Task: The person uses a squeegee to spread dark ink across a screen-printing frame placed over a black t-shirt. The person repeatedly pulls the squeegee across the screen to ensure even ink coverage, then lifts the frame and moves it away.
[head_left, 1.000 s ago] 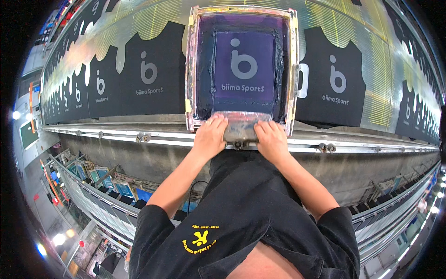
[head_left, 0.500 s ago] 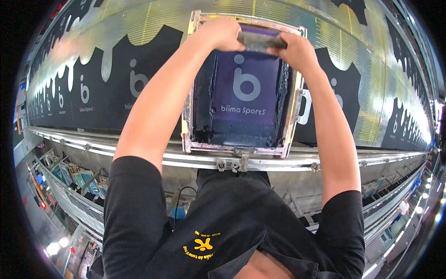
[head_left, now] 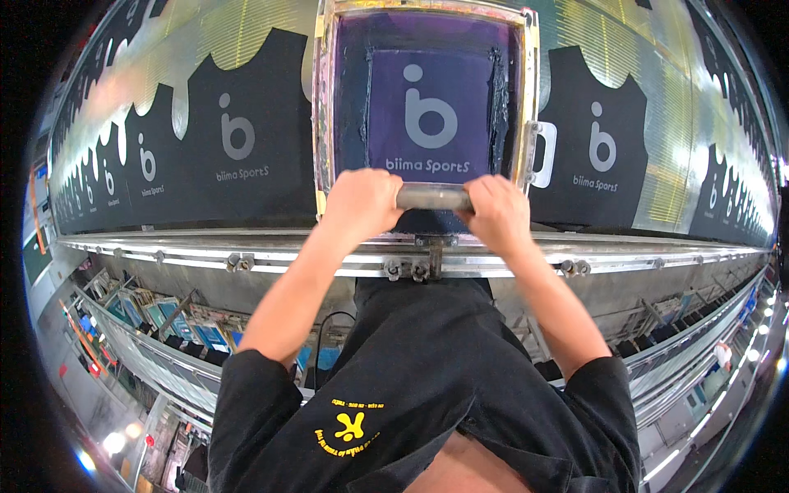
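Observation:
A squeegee [head_left: 433,197] lies across the near end of a framed printing screen [head_left: 318,123]. My left hand [head_left: 362,200] is wrapped round its left end, and my right hand [head_left: 499,210] closes on its right end. Dark ink streaks line both sides of the purple mesh [head_left: 386,107], where a pale rounded logo with lettering shows. The screen's near edge is partly hidden behind my hands. A white handle [head_left: 543,154] sticks out from the frame's right side.
Black cut garment panels [head_left: 246,123] with grey logos lie on the long table left of the screen, and another black panel [head_left: 596,148] lies to its right. A metal rail [head_left: 320,261] with clamps runs along the table's near edge. Racks of screens [head_left: 177,320] stand below.
Both hands have drawn the squeegee from the far end of the screen to its near end, toward me. The logo on the mesh is visible in both frames.

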{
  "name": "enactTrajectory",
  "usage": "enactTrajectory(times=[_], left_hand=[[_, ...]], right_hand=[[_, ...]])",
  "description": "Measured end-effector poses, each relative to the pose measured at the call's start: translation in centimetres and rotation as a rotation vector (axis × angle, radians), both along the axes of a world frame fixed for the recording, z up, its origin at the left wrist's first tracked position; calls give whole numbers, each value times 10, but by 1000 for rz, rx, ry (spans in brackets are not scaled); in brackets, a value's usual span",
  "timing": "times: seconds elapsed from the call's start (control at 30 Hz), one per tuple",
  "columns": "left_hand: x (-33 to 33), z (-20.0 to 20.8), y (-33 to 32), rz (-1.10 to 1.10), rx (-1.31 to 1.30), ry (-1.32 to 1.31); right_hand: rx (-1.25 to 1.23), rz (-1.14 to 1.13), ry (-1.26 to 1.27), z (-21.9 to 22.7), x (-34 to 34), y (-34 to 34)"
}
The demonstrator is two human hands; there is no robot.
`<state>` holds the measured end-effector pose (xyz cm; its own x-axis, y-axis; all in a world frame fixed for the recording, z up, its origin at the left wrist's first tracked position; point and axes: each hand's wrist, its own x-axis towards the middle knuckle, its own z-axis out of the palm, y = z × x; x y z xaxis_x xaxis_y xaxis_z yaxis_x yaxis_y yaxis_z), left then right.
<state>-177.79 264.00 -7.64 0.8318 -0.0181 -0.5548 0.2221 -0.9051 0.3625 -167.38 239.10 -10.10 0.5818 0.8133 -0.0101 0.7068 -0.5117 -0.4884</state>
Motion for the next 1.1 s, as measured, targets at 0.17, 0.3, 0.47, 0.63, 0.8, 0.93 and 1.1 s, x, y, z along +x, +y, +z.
enactTrajectory(times=[0.17, 0.3, 0.47, 0.63, 0.8, 0.93, 1.1], left_hand=[[134, 27, 70, -94, -10, 22], [215, 3, 111, -54, 83, -222], [156, -24, 70, -6, 149, -229], [18, -9, -5, 52, 44, -118], [-13, 16, -26, 42, -9, -168], [3, 3, -34, -9, 46, -261], [19, -18, -25, 9, -77, 44]], right_hand=[[-123, 3, -1, 20, 126, 64], [-155, -118, -164, 10, 208, 113], [-69, -104, -189, -20, 150, 84], [37, -11, -111, -16, 21, 6], [29, 17, -42, 1, -5, -22], [-46, -1, 55, 1, 16, -21], [-321, 50, 317, -5, 29, -14]])
